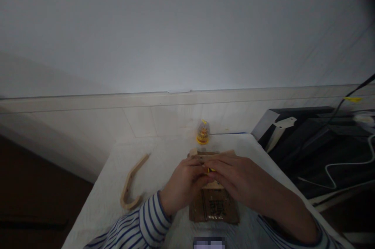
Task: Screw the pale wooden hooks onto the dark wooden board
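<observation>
My left hand (pixel 183 182) and my right hand (pixel 234 176) meet over the middle of a small white table (pixel 158 155). Both have their fingers curled and pinched together around a small yellow item (pixel 211 169) that shows only as a sliver between them. Under the hands lies a brown cardboard piece (pixel 215 206) with dark print, and a light wooden part (pixel 205 154) sticks out just beyond my fingers. Both sleeves are striped blue and white.
A curved wooden hook-shaped piece (pixel 131 188) lies on the table to the left. A small clear dome with yellow contents (pixel 202 132) stands at the table's far edge. To the right sits dark equipment (pixel 307 139) with white and black cables. A pale wall rises behind.
</observation>
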Demonstrator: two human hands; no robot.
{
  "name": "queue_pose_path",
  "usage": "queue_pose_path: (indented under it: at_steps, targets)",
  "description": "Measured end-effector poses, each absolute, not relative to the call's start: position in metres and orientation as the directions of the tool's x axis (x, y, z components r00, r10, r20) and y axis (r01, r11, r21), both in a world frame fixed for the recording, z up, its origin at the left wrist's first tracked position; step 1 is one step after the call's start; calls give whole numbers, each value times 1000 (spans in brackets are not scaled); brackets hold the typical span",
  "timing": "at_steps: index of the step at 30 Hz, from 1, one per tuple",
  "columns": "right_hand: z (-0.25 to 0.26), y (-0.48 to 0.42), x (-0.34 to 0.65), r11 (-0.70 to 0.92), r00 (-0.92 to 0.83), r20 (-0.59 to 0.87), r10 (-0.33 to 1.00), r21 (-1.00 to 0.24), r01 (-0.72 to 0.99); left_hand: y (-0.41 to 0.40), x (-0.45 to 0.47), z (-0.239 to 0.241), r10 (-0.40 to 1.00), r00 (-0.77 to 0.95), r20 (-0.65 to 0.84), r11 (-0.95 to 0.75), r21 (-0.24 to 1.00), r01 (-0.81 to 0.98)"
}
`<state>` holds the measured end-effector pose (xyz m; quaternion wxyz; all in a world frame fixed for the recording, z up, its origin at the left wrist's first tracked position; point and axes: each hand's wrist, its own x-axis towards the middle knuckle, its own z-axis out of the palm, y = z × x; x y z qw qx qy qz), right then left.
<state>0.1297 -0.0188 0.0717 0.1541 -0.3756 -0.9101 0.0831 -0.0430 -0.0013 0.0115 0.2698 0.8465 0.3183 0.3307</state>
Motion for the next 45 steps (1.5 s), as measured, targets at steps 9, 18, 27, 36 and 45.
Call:
queue_pose_path:
  at_steps: [9,18,27,36,45]
  targets:
    - [70,-21,129,650,-632,159,758,-260,714,-2,-42,15,709,613,349,-644,674,361]
    - [70,-18,128,676,-646,208,735,-300,673,-3,-40,9,764,489,420,-631,647,429]
    - [69,-15,133,696,-682,181,709,-335,635,0,-41,6,766,494,412,-620,675,400]
    - [66,-15,131,688,-653,221,724,-298,661,-1,-43,11,749,552,366,-614,698,369]
    - [68,-20,126,647,-620,187,762,-228,727,0,-44,16,702,623,344,-624,719,305]
